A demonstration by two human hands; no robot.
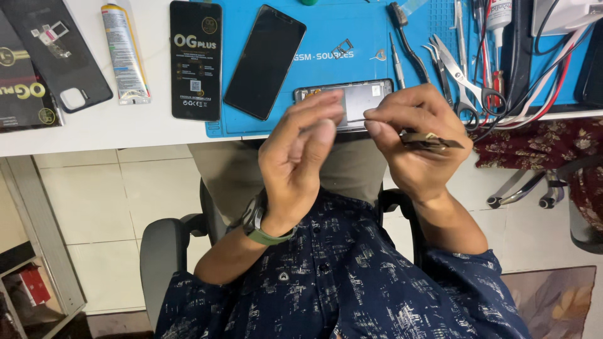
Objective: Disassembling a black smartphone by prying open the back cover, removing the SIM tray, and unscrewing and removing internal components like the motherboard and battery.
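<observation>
- Pinching a thin metal tool [432,142], the right hand [414,141] curls its fingers tightly around it; the tool's flat dark blade points outward to the right, long axis roughly level.
- Loosely cupped, the left hand [300,160] stands upright with palm turned toward the right one, fingers narrow but holding nothing I can make out (a green-strapped wristwatch [259,225] sits on the wrist).
- Behind both hands an opened phone [359,100] lies at the near edge of the blue work mat [326,37], long axis left to right, grey inner plate showing.
- Beside it rest a glossy black screen panel [265,61] and steel scissors [461,78].
</observation>
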